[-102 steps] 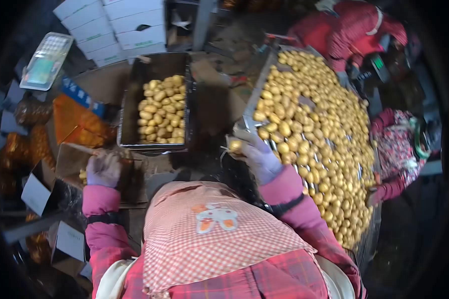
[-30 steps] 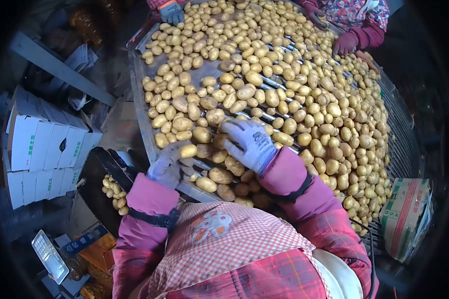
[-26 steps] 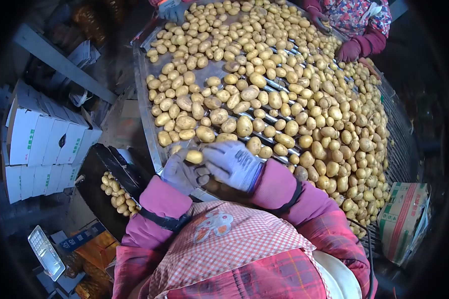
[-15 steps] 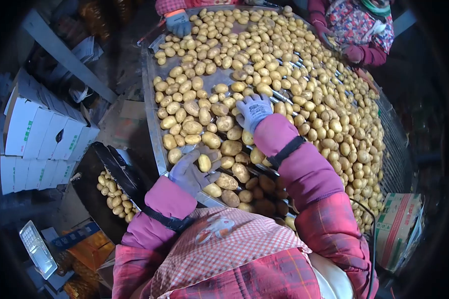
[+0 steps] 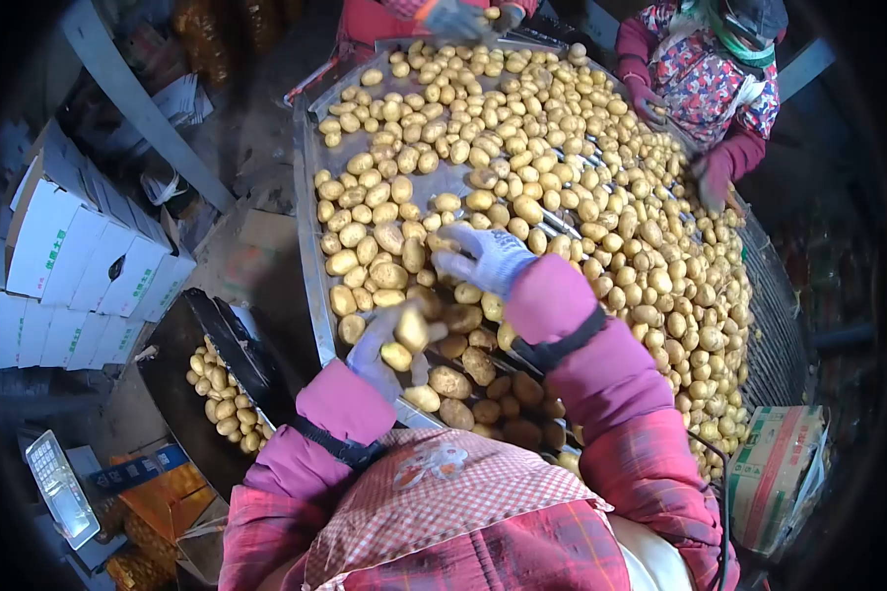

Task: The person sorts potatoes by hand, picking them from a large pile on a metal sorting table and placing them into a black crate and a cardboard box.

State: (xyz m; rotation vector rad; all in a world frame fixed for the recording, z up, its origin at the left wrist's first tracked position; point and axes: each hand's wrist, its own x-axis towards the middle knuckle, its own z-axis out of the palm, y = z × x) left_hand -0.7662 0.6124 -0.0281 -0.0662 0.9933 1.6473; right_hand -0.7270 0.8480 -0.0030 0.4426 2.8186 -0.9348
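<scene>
My left hand, in a pale grey-purple glove, is turned up at the near left of the sorting table. Its fingers curl around two potatoes, a blurred upper potato and a smaller yellow potato. Just beyond it, my gloved right hand reaches over the layer of potatoes, back of the hand up. A potato sits at its fingertips, apparently gripped. Below both hands lie larger brownish potatoes on dark rollers.
The metal table rim runs along the left. A bin with potatoes is beside it. White cartons are stacked left; a taped carton stands right. Across the table are a co-worker's gloved hands and another co-worker's sleeve.
My right hand has moved left and nearer to my left hand, with a potato at its fingers. My left hand holds two potatoes instead of one. The co-workers' hands have shifted.
</scene>
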